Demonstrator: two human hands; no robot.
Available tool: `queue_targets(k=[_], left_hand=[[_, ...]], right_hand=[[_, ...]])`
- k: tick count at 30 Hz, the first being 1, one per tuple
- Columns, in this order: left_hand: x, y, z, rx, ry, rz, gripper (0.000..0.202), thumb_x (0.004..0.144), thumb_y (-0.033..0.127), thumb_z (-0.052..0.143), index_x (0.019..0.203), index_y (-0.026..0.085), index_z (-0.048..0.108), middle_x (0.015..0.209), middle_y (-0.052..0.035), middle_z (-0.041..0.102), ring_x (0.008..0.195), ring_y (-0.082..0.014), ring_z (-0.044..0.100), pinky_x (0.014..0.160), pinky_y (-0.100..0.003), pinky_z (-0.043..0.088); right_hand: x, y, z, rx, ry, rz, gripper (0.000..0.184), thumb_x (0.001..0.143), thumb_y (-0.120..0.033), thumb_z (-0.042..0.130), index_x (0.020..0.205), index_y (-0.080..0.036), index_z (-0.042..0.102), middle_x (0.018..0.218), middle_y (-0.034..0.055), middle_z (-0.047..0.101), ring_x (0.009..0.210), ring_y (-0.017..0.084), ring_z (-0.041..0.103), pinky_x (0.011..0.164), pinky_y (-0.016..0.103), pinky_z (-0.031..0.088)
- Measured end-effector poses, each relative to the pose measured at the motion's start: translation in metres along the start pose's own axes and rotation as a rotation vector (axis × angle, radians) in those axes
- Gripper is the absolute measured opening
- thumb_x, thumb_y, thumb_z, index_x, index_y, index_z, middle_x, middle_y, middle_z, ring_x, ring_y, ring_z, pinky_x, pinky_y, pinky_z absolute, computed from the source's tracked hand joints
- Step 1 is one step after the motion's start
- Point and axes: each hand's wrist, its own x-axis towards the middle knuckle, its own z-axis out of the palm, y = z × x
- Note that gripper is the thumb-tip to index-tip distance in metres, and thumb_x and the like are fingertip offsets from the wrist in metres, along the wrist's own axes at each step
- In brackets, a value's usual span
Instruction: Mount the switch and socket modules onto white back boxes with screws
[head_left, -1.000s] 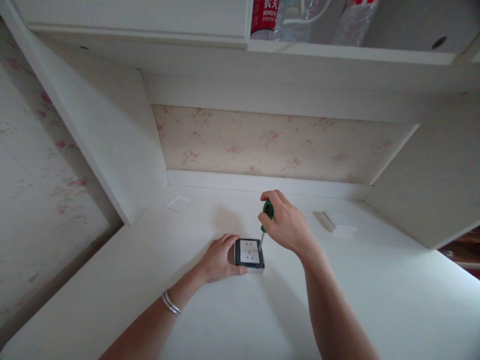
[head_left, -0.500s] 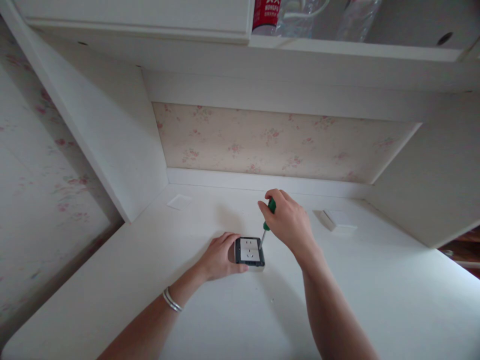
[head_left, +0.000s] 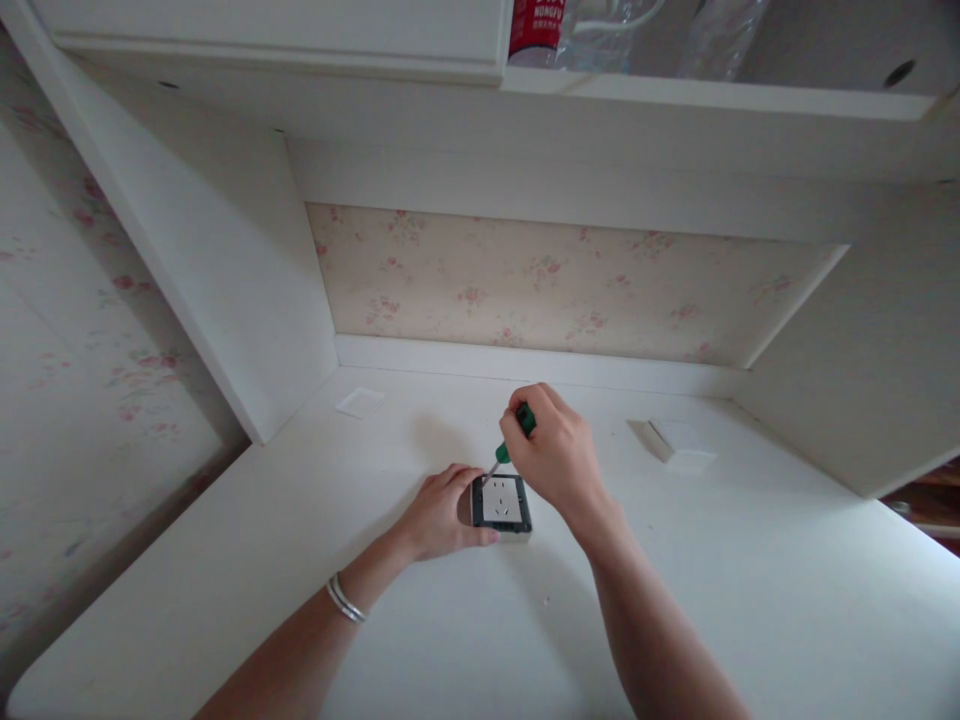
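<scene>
A wall socket (head_left: pixel 501 500) with a white face and dark frame sits on a light box on the white desktop. My left hand (head_left: pixel 442 515) grips its left side, fingers at the far edge and thumb at the near edge. My right hand (head_left: pixel 551 440) is closed around the green handle of a screwdriver (head_left: pixel 503 453). The screwdriver slants down to the left, its metal tip at the left part of the socket's frame. Whether the tip sits in a screw is too small to tell.
On the desktop (head_left: pixel 360 620) lie a thin white square frame (head_left: pixel 361 402) at the back left and a white box-like piece (head_left: pixel 681 443) at the right. Plastic bottles (head_left: pixel 536 30) stand in the shelf overhead. White side panels (head_left: pixel 202 220) flank the desk.
My right hand has moved left with the screwdriver, whose tip went from the right side of the socket's frame to the left side. My left hand keeps its hold.
</scene>
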Motion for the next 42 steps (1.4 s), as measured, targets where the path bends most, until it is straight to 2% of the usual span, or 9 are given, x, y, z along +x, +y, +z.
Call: queue_targets(k=[18, 24, 28, 31, 36, 38, 42], left_hand=[[0.002, 0.001, 0.0, -0.012, -0.018, -0.028, 0.077, 0.057, 0.051, 0.076, 0.124, 0.026, 0.047, 0.121, -0.0052, 0.054, 0.113, -0.0271, 0.049, 0.097, -0.038, 0.038], [0.003, 0.0, -0.001, -0.006, -0.024, -0.02, 0.074, 0.057, 0.051, 0.076, 0.121, 0.027, 0.049, 0.121, -0.0038, 0.055, 0.112, -0.0272, 0.05, 0.095, -0.038, 0.039], [0.002, -0.001, -0.001, -0.007, -0.03, -0.021, 0.074, 0.059, 0.051, 0.075, 0.123, 0.027, 0.048, 0.123, -0.0046, 0.054, 0.113, -0.0276, 0.049, 0.096, -0.038, 0.039], [0.001, -0.001, -0.001, -0.008, -0.021, -0.017, 0.075, 0.058, 0.051, 0.076, 0.124, 0.027, 0.048, 0.123, -0.0044, 0.054, 0.114, -0.0274, 0.049, 0.097, -0.039, 0.037], [0.001, 0.0, 0.0, -0.013, -0.003, -0.017, 0.074, 0.057, 0.051, 0.076, 0.121, 0.025, 0.049, 0.121, -0.0054, 0.054, 0.112, -0.0269, 0.05, 0.097, -0.038, 0.039], [0.0, 0.0, 0.0, -0.021, -0.004, -0.018, 0.075, 0.058, 0.051, 0.076, 0.122, 0.025, 0.048, 0.121, -0.0056, 0.054, 0.111, -0.0265, 0.05, 0.096, -0.037, 0.039], [0.0, -0.001, 0.0, -0.022, -0.005, -0.016, 0.076, 0.057, 0.051, 0.076, 0.123, 0.025, 0.047, 0.119, -0.0053, 0.054, 0.111, -0.0263, 0.051, 0.097, -0.038, 0.039]], right_hand=[[-0.004, -0.003, 0.002, -0.1, -0.082, -0.026, 0.008, 0.085, -0.02, 0.043, 0.087, -0.022, 0.05, 0.087, -0.0001, 0.059, 0.065, 0.014, 0.054, 0.056, 0.025, 0.031], [-0.005, -0.009, 0.007, 0.05, -0.116, -0.054, 0.025, 0.086, -0.026, 0.045, 0.111, -0.022, 0.043, 0.106, 0.0047, 0.058, 0.074, 0.017, 0.058, 0.062, 0.026, 0.038], [-0.005, -0.009, 0.013, 0.076, -0.118, -0.043, 0.03, 0.088, -0.028, 0.044, 0.116, -0.02, 0.04, 0.109, 0.0072, 0.058, 0.085, 0.02, 0.059, 0.067, 0.028, 0.041], [-0.005, -0.008, 0.014, -0.015, -0.149, -0.015, 0.034, 0.09, -0.035, 0.043, 0.121, -0.022, 0.038, 0.106, 0.0068, 0.061, 0.079, 0.02, 0.061, 0.063, 0.028, 0.039], [-0.004, -0.008, 0.008, -0.291, -0.121, 0.095, 0.045, 0.087, -0.059, 0.038, 0.118, -0.027, 0.044, 0.092, 0.0041, 0.066, 0.066, 0.021, 0.061, 0.052, 0.026, 0.029], [-0.004, -0.009, 0.007, -0.358, -0.099, 0.119, 0.043, 0.088, -0.059, 0.035, 0.117, -0.029, 0.046, 0.085, 0.0027, 0.067, 0.064, 0.02, 0.061, 0.051, 0.026, 0.025], [-0.004, -0.008, 0.009, -0.385, -0.082, 0.12, 0.032, 0.092, -0.047, 0.036, 0.115, -0.028, 0.046, 0.084, 0.0019, 0.068, 0.062, 0.018, 0.06, 0.051, 0.026, 0.021]])
